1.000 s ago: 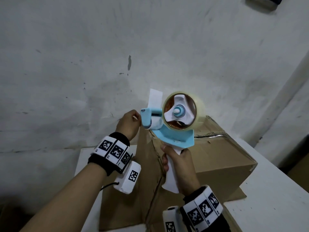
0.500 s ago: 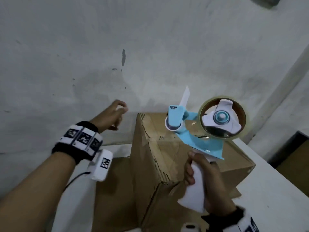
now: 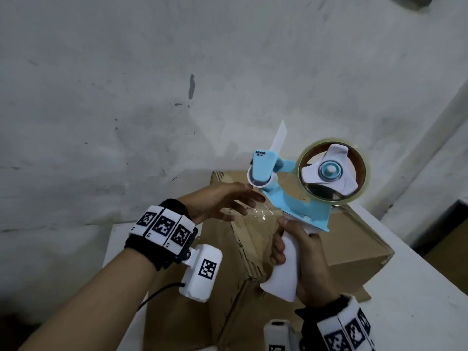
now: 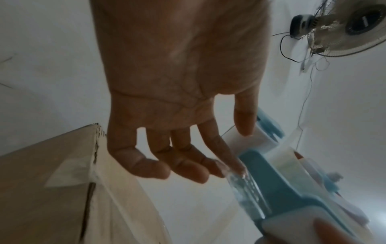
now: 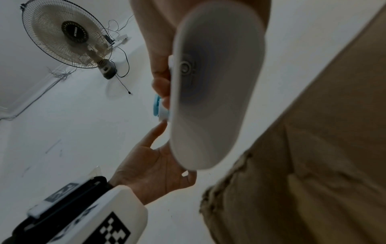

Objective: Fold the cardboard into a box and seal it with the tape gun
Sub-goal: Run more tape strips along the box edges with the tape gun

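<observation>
A brown cardboard box stands folded on the white table, with a strip of clear tape on its near corner. My right hand grips the white handle of the blue tape gun and holds it above the box, the tape roll at the upper right. My left hand reaches under the gun's front roller with its fingers stretched out. The thumb rests on the white roller and the index fingertip touches a loose strand of clear tape. In the right wrist view the handle hides most of the gun.
The white table runs to the right of the box, close to a grey-white wall. A flat cardboard flap lies on the table left of the box. A wall fan with dangling cables hangs high up.
My left hand, which had swung out to the left half a second ago, has come back to the gun's roller and now touches the tape strand. The gun sits slightly lower.
</observation>
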`<state>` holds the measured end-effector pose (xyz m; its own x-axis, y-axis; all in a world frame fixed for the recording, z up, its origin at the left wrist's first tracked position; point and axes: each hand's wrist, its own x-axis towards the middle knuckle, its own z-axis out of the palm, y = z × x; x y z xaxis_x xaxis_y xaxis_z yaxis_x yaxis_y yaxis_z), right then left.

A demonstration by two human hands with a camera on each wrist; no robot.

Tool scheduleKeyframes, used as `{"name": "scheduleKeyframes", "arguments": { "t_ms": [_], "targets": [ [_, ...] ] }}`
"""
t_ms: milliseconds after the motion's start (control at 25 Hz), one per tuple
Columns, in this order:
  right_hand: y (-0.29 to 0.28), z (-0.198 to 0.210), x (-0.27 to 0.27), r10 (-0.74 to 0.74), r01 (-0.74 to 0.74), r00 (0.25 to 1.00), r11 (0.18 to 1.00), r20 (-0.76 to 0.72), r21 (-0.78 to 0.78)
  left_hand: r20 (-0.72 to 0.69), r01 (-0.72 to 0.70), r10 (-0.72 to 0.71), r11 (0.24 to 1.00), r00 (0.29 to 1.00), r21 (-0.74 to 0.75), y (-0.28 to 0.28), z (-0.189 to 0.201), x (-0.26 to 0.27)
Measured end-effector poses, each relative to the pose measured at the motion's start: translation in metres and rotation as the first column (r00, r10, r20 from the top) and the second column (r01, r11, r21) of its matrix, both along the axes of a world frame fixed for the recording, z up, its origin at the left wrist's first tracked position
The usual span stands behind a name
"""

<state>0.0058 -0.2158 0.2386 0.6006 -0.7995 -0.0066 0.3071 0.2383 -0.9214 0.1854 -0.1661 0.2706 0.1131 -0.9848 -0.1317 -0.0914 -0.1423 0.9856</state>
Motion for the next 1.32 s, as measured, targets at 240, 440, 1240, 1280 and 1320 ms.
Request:
{"name": "scheduleKeyframes", "arguments": {
  "t_ms": [240,440,1240,1280,1320],
  "targets": [
    [0.007,-0.001,0.007,-0.038,0.039,0.999,0.999,-0.021,0.013,0.055,-0.146,0.16,0.969,0.986,-0.198,0.009,-0.008,-0.009],
    [0.017,0.008,0.008,0.025,-0.024,1.0,0.99,-0.004,0.136,0.218,-0.454,0.638,0.709,0.738,-0.539,0.003,-0.019,-0.021],
    [0.029,0.032,-0.009,0.208,-0.224,0.974,0.848,0.087,0.48,0.439,0.128,0.723,0.444,0.534,-0.887,-0.005,-0.031,0.013],
    [0.03,0.031,-0.01,0.198,-0.214,0.976,0.846,0.086,0.487,0.474,0.181,0.737,0.446,0.481,-0.877,-0.006,-0.034,0.016],
    [0.03,0.03,-0.01,0.188,-0.204,0.979,0.852,0.081,0.482,0.493,0.218,0.753,0.443,0.437,-0.87,-0.007,-0.038,0.018]
  ]
}}
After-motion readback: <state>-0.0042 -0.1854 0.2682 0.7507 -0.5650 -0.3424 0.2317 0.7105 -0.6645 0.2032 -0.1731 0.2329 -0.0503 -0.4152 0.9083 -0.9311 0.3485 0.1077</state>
